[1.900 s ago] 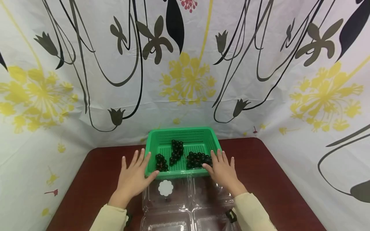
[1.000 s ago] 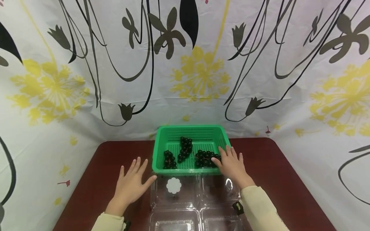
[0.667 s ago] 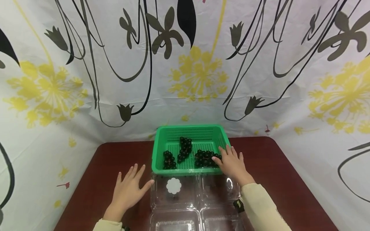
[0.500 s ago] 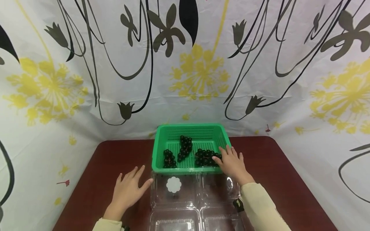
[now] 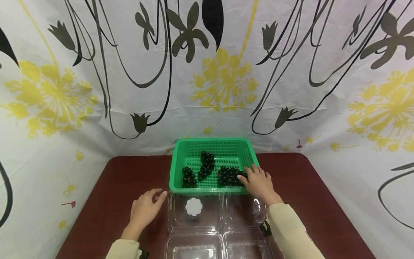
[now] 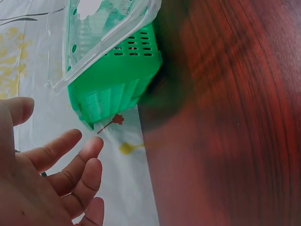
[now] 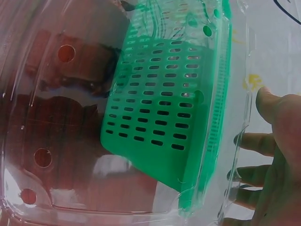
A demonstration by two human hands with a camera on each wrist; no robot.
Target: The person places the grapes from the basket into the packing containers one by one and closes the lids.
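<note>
At the far edge of a dark red table [image 5: 307,201], backed by printed white cloth [image 5: 233,126]: logged one green basket [image 5: 211,141], perforated plastic. Counted inside, three clusters of dark grapes: left bunch [image 5: 189,178], middle bunch [image 5: 206,165], right bunch [image 5: 228,177]. Found all three resting on the basket floor, with the last beside the thumb of the right hand [image 5: 258,183]. Placed in front of the basket, on the near side: one clear plastic container [image 5: 245,212] of four visible panels, marked with one white scalloped label [image 5: 194,207] at upper left. Noted as changed within the last half second: left hand [image 5: 146,208], drawn from a wide spread into a loose bend, with thumb nearer the fingers. Noted as little altered: right hand, basket, bunches. Judged from this: a change of pose only, with no grapes shifted and the handling at an early stage. Recorded for the left hand: relaxed, half-curled fingers, near the container's upper left corner, holding nothing, apart from the basket. Recorded for the right hand: spread, slightly bent fingers at the basket's front right corner, gripping nothing visible. Could not tell contact with either rim.
</note>
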